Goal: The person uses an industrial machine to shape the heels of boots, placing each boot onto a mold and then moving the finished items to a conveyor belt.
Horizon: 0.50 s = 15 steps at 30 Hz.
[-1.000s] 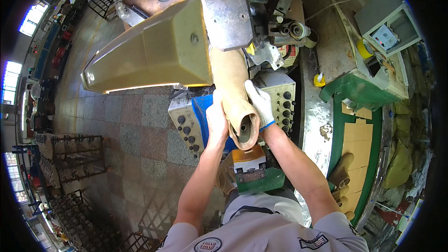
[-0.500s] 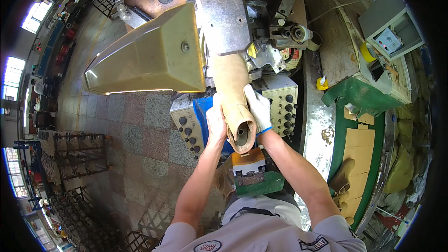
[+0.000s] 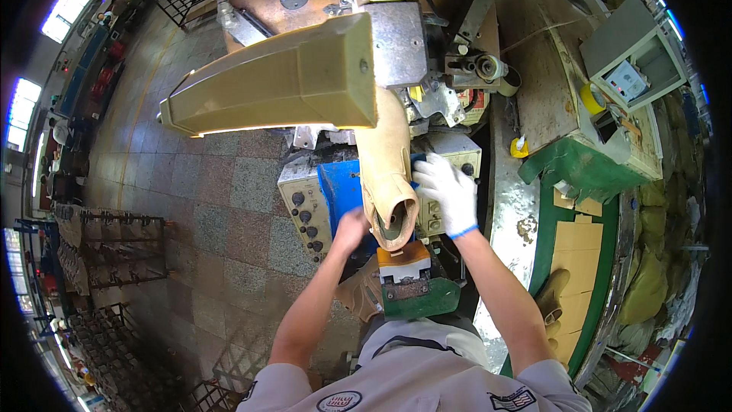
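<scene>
A tan boot [image 3: 383,159] reaches out toward me from beneath the machine's metal head plate [image 3: 400,46]. Its open top faces me, and a dark hollow shows inside. My right hand [image 3: 451,194], in a white glove with a blue cuff, is just off the boot's right side, fingers stretched out and holding nothing. On the other side my left hand [image 3: 352,230] is close against the boot near its opening; its fingers are blurred and partly hidden. Below the opening stands a green machine bracket [image 3: 423,300] with an orange-brown pad [image 3: 402,254] on top.
A translucent yellow guard [image 3: 274,80] juts out left of the head. Control boxes with knobs [image 3: 303,210] flank the blue part [image 3: 341,187]. To the right are a bench with a green cloth [image 3: 576,159] and a brown boot [image 3: 553,294] on cardboard. Racks [image 3: 114,252] stand left.
Both hands have come away from the boot's sides, the right outward, the left down toward the opening. The yellow guard appears shifted right and turned, now overlapping the boot's far part.
</scene>
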Available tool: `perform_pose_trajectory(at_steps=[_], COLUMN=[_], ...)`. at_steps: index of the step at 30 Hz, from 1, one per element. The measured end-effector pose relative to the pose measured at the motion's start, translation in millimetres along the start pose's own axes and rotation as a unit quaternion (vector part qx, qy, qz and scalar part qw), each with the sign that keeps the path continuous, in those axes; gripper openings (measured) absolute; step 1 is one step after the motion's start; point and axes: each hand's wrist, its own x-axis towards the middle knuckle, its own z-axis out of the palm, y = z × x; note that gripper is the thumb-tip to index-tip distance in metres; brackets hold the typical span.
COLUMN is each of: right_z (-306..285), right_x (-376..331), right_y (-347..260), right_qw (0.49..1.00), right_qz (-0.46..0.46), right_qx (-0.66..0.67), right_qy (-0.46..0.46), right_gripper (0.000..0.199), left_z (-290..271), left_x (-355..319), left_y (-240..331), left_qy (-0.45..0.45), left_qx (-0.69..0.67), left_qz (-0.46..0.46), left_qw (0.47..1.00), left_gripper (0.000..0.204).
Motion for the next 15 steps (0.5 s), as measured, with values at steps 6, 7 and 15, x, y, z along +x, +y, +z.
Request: perform_pose_trajectory(at_steps=[6, 7, 15], right_z=[-93, -98, -78], right_x=[-76, -89, -111], right_y=[-36, -44, -54], right_qw=[0.991, 0.992, 0.989], right_qz=[-0.068, -0.056, -0.021], right_qx=[-0.072, -0.046, -0.032], right_qy=[0.089, 0.104, 0.14], right_gripper=[0.045, 0.044, 0.056], left_z=[41, 41, 40], left_x=[-27, -24, -49], left_y=[-166, -155, -128], left_qy=[-0.219, -0.231, -0.127], left_qx=[0.197, 0.175, 0.287], left_qz=[-0.173, -0.193, -0.183], left_qw=[0.94, 0.937, 0.932], left_gripper=[0.065, 0.063, 0.051])
